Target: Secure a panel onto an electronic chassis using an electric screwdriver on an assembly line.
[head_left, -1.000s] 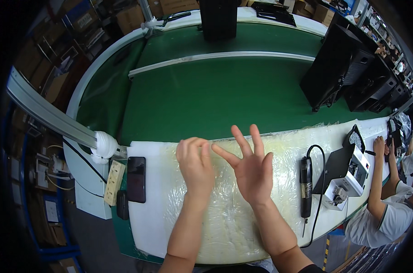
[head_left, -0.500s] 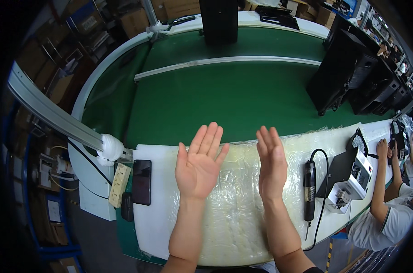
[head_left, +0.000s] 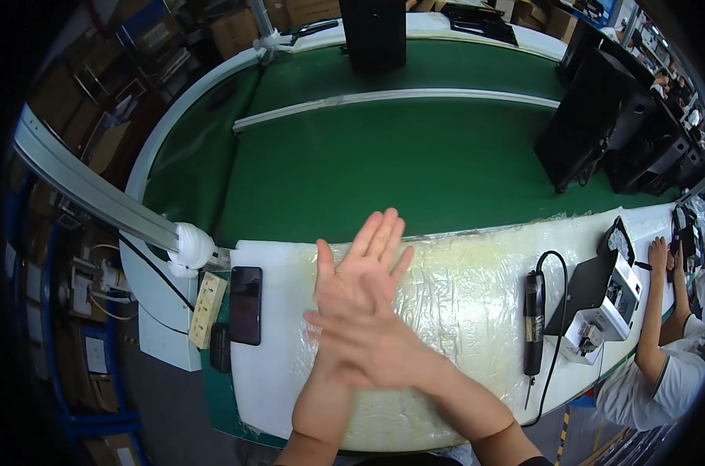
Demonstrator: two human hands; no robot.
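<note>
My left hand (head_left: pixel 362 273) is held palm up above the plastic-covered work surface (head_left: pixel 438 311), its fingers stretched out and nothing in it. Across its wrist and lower palm lies my right hand (head_left: pixel 379 346), fingers spread and partly smeared by motion. It covers the heel of the left palm; whether the two hands touch, I cannot tell. No tool or part shows in either hand. Right of them an electric screwdriver (head_left: pixel 533 322) with a black cord rests on the surface. To the left is a dark smartphone (head_left: pixel 246 306).
A cream power strip (head_left: pixel 208 311) and a small black case (head_left: pixel 219 347) sit by the left edge. Beyond lies a green belt (head_left: pixel 383 171) with tall black cabinets (head_left: pixel 597 120) at the right. A white box-shaped device (head_left: pixel 593 326) stands near a co-worker's arms (head_left: pixel 659 287).
My right hand has swung left and turned, from standing upright apart to crossing over my left wrist. My left hand has shifted slightly right, still palm up. The view has tilted a little.
</note>
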